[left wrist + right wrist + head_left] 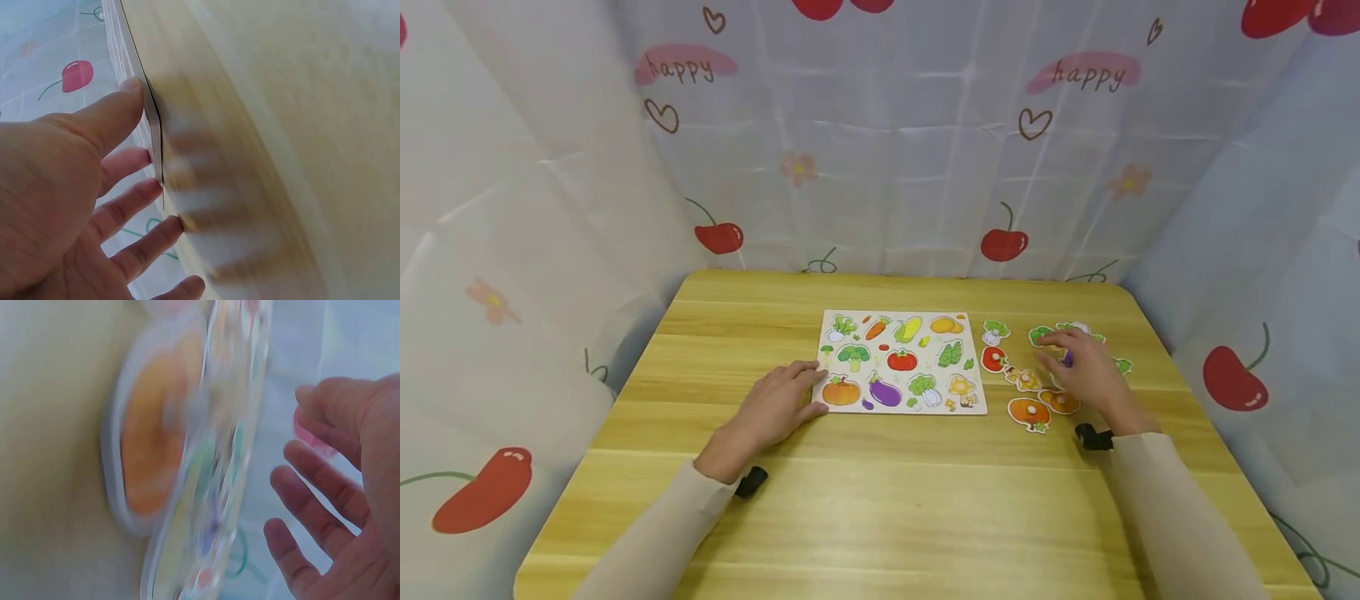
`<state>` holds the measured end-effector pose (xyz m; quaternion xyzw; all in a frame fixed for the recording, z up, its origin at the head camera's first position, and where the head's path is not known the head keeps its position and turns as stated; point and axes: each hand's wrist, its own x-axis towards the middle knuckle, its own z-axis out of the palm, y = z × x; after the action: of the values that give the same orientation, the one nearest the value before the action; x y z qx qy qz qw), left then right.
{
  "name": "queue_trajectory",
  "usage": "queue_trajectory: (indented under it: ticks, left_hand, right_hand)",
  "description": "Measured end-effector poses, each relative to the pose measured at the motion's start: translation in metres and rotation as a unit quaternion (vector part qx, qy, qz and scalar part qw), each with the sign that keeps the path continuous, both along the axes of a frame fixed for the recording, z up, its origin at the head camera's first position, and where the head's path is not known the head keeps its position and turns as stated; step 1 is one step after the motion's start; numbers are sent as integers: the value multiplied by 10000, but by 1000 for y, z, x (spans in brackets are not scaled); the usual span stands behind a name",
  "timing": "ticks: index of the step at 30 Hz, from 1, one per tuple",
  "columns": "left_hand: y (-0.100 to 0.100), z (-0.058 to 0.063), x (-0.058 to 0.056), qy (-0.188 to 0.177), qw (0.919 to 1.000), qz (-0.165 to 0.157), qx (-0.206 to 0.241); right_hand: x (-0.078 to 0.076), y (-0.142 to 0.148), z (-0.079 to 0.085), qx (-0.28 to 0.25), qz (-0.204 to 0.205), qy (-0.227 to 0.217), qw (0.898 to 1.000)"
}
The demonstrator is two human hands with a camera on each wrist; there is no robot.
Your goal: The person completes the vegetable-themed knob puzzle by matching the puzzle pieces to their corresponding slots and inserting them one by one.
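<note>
A flat board (895, 410) printed with vegetables lies on the table. My left hand (775, 406) rests at its left edge, fingers spread; in the left wrist view the thumb and fingertips meet the board's edge (154, 119). Over a group of loose vegetable puzzle pieces to the board's right hovers my right hand (1088, 372), its fingers apart and nothing seen between them. Around it are a tomato piece (993, 359), a leafy cabbage piece (995, 332), a pumpkin piece (1028, 412) and a mushroom piece (1027, 380). The hand partly hides a purple piece (1068, 357).
Several loose pieces overlap one another, including a round orange-brown one (1059, 402). The wooden table (880, 500) has rounded far corners. A cherry-patterned curtain (880, 167) hangs behind it and along both sides. Small black devices (1093, 437) sit at the wrists.
</note>
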<state>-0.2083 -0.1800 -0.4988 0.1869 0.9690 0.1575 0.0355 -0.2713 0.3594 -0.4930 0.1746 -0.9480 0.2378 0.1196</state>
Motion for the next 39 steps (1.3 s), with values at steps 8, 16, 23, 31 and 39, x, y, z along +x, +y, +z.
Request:
queue_trajectory:
  ticks: [8, 16, 23, 31, 39]
  left_hand:
    - [-1, 2, 1, -3, 10000, -60, 67]
    - [-4, 1, 2, 8, 10000, -23, 72]
    - [-3, -1, 1, 100, 9999, -49, 114]
    - [-3, 2, 1, 181, 9998, -70, 90]
    - [-2, 3, 0, 151, 9999, -60, 37]
  right_hand:
    - [-27, 51, -2, -105, -758, -616, 9952]
    - [-54, 68, -5, -99, -957, -1005, 9903]
    - [-68, 72, -13, -75, -1129, -965, 9889]
    - [-68, 69, -16, -137, -1357, -1062, 9849]
    - [-66, 59, -11, -415, -1422, -825, 9855]
